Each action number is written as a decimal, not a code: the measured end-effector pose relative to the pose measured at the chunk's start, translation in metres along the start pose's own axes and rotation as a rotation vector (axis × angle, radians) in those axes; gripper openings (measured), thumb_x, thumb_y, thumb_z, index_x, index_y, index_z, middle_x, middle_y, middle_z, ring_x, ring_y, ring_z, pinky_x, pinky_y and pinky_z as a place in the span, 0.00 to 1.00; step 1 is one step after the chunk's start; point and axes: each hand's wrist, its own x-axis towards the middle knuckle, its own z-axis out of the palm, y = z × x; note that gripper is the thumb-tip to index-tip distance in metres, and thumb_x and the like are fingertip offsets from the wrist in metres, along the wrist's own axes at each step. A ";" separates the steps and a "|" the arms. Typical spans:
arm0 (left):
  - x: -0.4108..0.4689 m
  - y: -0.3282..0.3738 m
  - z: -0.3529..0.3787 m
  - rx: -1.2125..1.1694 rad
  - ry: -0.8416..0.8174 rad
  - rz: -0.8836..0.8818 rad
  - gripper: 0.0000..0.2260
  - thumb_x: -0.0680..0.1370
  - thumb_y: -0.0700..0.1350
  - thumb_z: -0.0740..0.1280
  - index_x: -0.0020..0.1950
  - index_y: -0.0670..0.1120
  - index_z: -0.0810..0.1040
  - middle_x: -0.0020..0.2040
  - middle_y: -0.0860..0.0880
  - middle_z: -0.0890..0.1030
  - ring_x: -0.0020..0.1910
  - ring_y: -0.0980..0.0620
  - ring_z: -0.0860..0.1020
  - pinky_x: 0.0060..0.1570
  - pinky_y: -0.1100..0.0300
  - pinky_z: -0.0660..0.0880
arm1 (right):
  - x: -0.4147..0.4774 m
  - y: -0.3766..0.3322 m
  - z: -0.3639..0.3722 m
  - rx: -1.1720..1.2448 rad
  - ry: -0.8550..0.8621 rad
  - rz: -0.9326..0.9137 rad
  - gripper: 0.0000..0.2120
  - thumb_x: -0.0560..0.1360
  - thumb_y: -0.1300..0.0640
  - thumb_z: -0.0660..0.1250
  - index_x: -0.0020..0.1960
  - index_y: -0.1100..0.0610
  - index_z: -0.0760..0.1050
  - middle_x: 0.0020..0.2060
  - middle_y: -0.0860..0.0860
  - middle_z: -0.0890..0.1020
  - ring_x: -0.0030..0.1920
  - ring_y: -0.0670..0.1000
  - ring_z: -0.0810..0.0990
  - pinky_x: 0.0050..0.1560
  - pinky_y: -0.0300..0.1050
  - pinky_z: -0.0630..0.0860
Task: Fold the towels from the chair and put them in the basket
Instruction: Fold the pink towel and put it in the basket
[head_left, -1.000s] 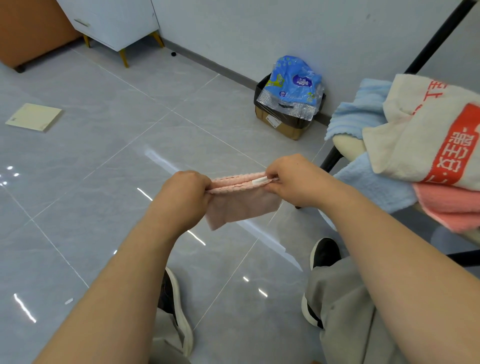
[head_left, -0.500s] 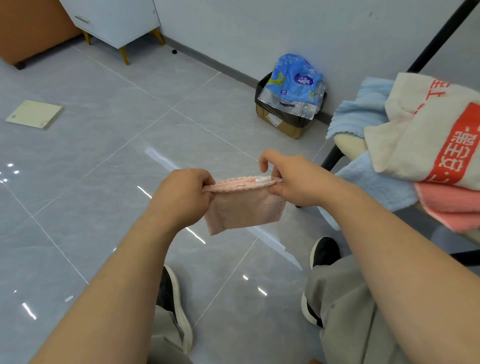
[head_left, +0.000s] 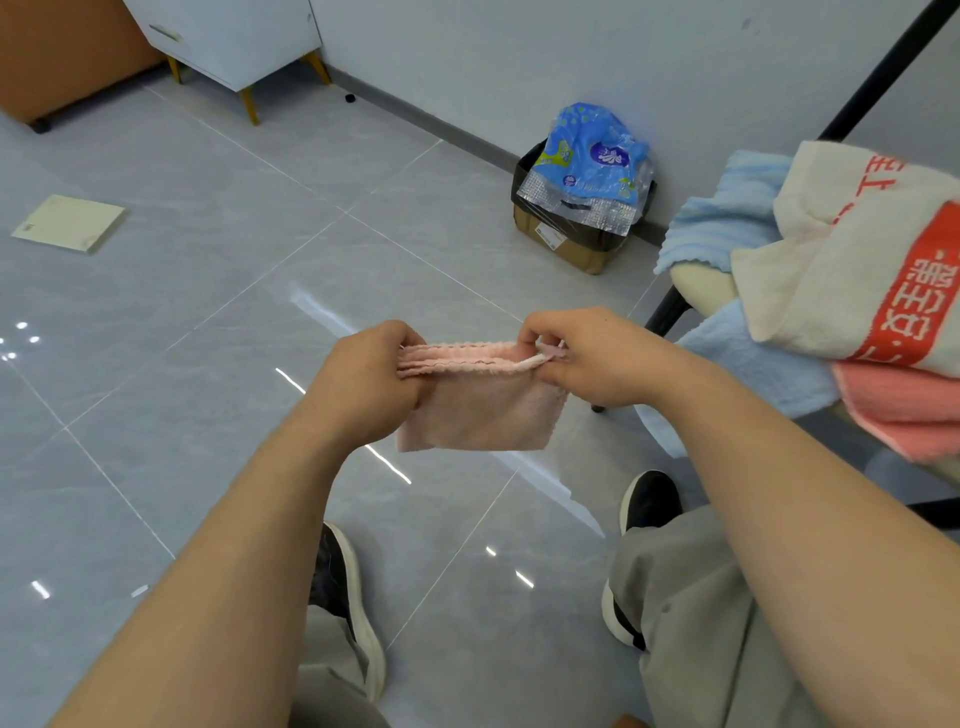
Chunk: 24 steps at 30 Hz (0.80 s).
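As a person held a small pink towel (head_left: 483, 410) out over the grey tiled floor (head_left: 208, 291), the folding step of the job was plainly in hand. To the right of the right hand (head_left: 597, 358), the chair (head_left: 701, 288) carried the rest of the load, all of it draped loose. A cream towel with a red band (head_left: 841, 270) lay on top, with a light blue towel (head_left: 727, 213) behind it. Another blue towel (head_left: 763, 364) hung just beside the right wrist, and a coral towel (head_left: 909, 410) lay lowest in the heap. Beyond the hands, against the wall, a cardboard box (head_left: 566, 247) held a blue plastic pack (head_left: 592, 156). The pink towel hung between the two hands, already doubled into several layers, their scalloped edges lined up along the top. The left hand (head_left: 363, 379) gripped one top corner, fingers curled round the layers. The right hand pinched the opposite corner between thumb and fingertips, next to a small pale tag (head_left: 553, 352). No basket was in view. Judged by its compact shape, this towel looked nearly done. The next move would likely call for bringing the two corners together in one last fold, or squaring the edges, without letting the layers slip. The bundle would then have to go to the basket, wherever it stood out of shot.
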 end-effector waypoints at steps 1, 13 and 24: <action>0.000 0.000 0.000 0.027 0.002 0.009 0.04 0.74 0.40 0.67 0.44 0.50 0.77 0.40 0.52 0.81 0.41 0.50 0.77 0.34 0.59 0.70 | 0.000 -0.001 -0.001 0.017 -0.001 -0.004 0.09 0.78 0.54 0.69 0.54 0.42 0.76 0.52 0.45 0.78 0.51 0.48 0.76 0.45 0.43 0.71; -0.005 0.011 -0.006 -0.271 -0.003 0.027 0.03 0.72 0.44 0.70 0.39 0.47 0.78 0.37 0.47 0.81 0.36 0.51 0.77 0.38 0.53 0.74 | -0.001 -0.006 -0.003 0.052 -0.068 0.097 0.07 0.75 0.56 0.69 0.49 0.50 0.86 0.42 0.47 0.86 0.44 0.49 0.84 0.44 0.46 0.83; -0.005 0.016 -0.001 -0.336 0.004 0.072 0.04 0.76 0.47 0.70 0.47 0.54 0.76 0.43 0.55 0.82 0.45 0.54 0.80 0.42 0.58 0.74 | 0.002 -0.002 -0.002 0.067 0.022 0.072 0.16 0.78 0.58 0.64 0.59 0.41 0.72 0.41 0.48 0.80 0.42 0.49 0.80 0.39 0.45 0.78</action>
